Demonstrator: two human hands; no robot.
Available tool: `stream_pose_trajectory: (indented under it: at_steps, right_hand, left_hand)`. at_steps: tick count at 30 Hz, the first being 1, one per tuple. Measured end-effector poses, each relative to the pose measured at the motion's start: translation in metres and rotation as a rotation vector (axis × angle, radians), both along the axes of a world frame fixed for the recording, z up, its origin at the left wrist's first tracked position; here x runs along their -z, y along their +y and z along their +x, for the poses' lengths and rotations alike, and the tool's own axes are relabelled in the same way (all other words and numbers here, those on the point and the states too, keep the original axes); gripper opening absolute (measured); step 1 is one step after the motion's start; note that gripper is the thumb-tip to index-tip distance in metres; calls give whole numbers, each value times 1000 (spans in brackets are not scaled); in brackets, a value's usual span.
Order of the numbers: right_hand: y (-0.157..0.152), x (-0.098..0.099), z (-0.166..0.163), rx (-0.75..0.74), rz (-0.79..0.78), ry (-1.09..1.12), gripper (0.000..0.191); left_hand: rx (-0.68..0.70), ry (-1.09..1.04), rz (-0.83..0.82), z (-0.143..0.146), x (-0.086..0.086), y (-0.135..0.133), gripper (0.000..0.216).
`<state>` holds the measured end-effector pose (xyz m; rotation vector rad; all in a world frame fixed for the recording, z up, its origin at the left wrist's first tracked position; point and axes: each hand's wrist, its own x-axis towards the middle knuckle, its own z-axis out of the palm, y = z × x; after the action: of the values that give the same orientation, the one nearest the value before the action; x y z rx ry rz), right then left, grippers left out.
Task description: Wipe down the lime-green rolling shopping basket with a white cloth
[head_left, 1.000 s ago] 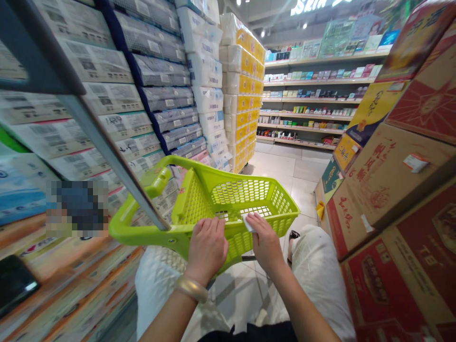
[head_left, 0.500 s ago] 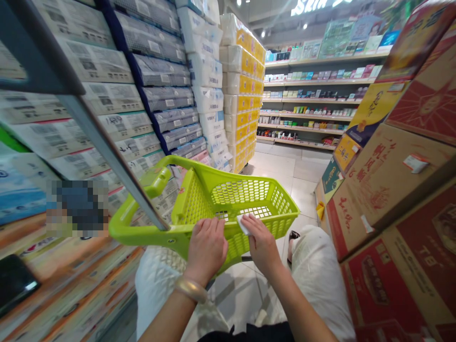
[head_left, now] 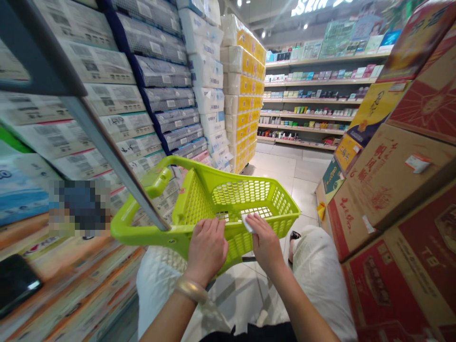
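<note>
A lime-green plastic shopping cart with a perforated basket stands in front of my knees. My left hand is closed over the near rim, its fingers hooked over the edge and a gold bangle on the wrist. Farther along the same rim, my right hand presses a small white cloth or tissue against the plastic. Most of that white piece is hidden beneath the fingers. A grey metal pole rises from the cart's handle end towards the upper left.
Stacked tissue packs line the left side. On the right are piled cardboard cartons. Shelves of small boxed goods stand at the back, beyond the tiled floor. A black phone-like object lies on packs at lower left.
My right hand has slid a little to the right along the rim with the white piece. My left hand keeps its hold, and the cart stays in place.
</note>
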<state>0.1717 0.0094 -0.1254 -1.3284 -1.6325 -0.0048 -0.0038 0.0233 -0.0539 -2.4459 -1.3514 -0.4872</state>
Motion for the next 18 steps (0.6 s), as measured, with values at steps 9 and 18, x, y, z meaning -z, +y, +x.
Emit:
stream_pose_trajectory:
  at_steps: [9,18]
  right_hand:
    - [-2,-5,-14,-124,17,-53,53]
    - [1,-2,-5,46,-1,-28,51]
  left_hand:
    - [-2,-11,-3,1,-1,0,25]
    - [62,4,15,-7,1,3,33]
